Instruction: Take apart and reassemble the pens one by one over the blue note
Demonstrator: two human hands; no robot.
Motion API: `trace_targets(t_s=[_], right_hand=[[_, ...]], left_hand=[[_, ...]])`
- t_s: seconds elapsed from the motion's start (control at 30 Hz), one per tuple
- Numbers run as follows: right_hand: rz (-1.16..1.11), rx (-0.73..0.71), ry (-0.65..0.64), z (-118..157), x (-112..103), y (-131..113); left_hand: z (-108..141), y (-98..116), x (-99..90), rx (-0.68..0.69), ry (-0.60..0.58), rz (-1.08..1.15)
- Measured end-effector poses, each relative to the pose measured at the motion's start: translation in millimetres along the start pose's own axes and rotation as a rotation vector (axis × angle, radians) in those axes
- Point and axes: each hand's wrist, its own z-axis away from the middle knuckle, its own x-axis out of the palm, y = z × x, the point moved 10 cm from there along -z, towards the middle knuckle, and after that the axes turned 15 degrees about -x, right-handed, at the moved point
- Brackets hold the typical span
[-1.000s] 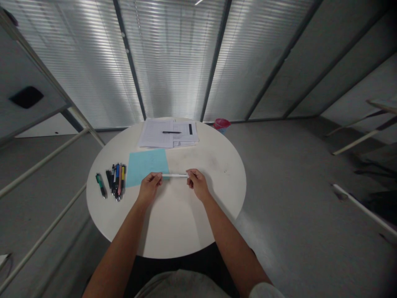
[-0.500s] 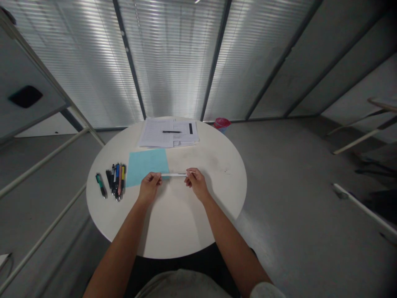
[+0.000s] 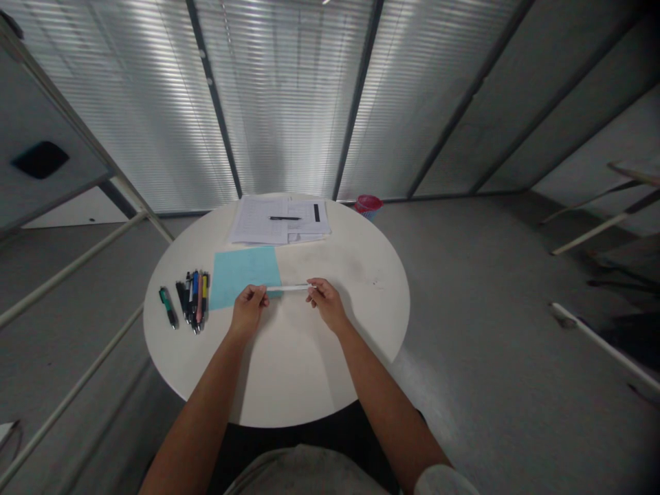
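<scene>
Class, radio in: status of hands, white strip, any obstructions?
Left hand, right hand: pinching thin white strip toward opposite ends. Strip partly over blue sheet. No obstruction seen between hands.

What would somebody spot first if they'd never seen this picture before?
Probably the bright blue sheet on the white table, just in front of the two hands, the left and the right, which hold a thin white strip between them. Next might be the colorful pens bunched left of the sheet, with a green pen lying apart. The red bin stands out beyond the table's far right edge.
</scene>
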Motion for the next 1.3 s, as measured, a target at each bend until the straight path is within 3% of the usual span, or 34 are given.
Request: trace_targets(t_s=[0.23, 0.63, 1.1, 1.3], right_hand=[[-0.046, 0.063, 0.033, 1, -3, 2], [-0.029, 0.076, 0.008, 3, -2, 5], [-0.036, -0.026, -0.031, 0, 1, 2], [-0.118, 0.086, 0.047, 2, -3, 13]], left_hand=[[2, 0, 6.5, -0.033, -0.077, 0.001], [5, 3, 7.5, 0.001, -0.056, -0.070], [-1, -3, 0.1, 0.013, -0.029, -0.094], [1, 0, 4.8, 0.012, -0.075, -0.031]])
